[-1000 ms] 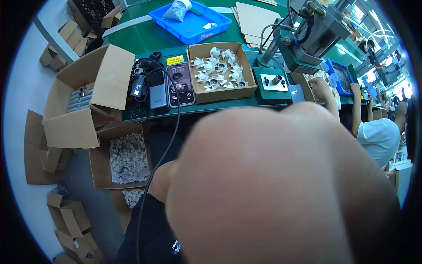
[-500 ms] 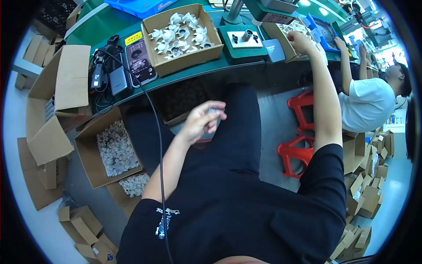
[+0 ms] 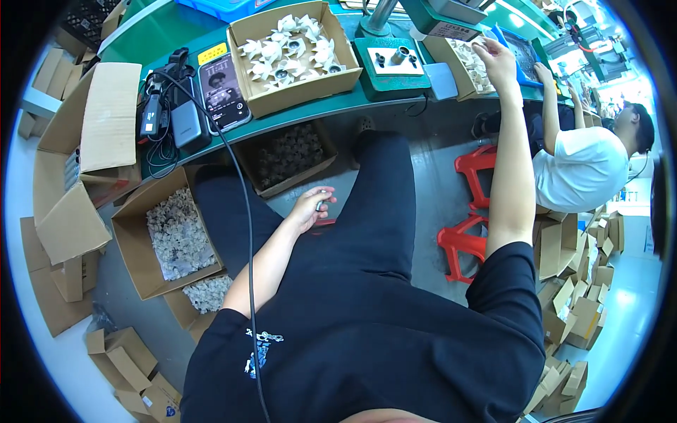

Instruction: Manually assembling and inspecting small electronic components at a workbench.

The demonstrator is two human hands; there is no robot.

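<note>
My left hand (image 3: 309, 211) is low over my lap, its fingers curled round a small shiny metallic piece (image 3: 320, 206) whose exact kind is too small to tell. My right arm reaches far out to the right. There my right hand (image 3: 499, 65) hovers at the far edge of a cardboard box of small off-white parts (image 3: 471, 65), fingertips bent together; whatever they pinch cannot be made out. A green press base with a metal plate (image 3: 386, 62) stands left of that box. Farther left, an open carton (image 3: 302, 94) holds several white bladed fan wheels (image 3: 282, 51).
A phone (image 3: 224, 92), a power bank (image 3: 189, 125) and cables lie on the green bench. Boxes of grey-white parts (image 3: 180, 236) stand on the floor at left, with another under the bench (image 3: 293, 158). Red stools (image 3: 462, 247) and a seated co-worker (image 3: 582, 166) are at right.
My right hand has lifted from inside the parts box to its far edge. My left hand has dropped lower toward my lap, and the view has shifted slightly.
</note>
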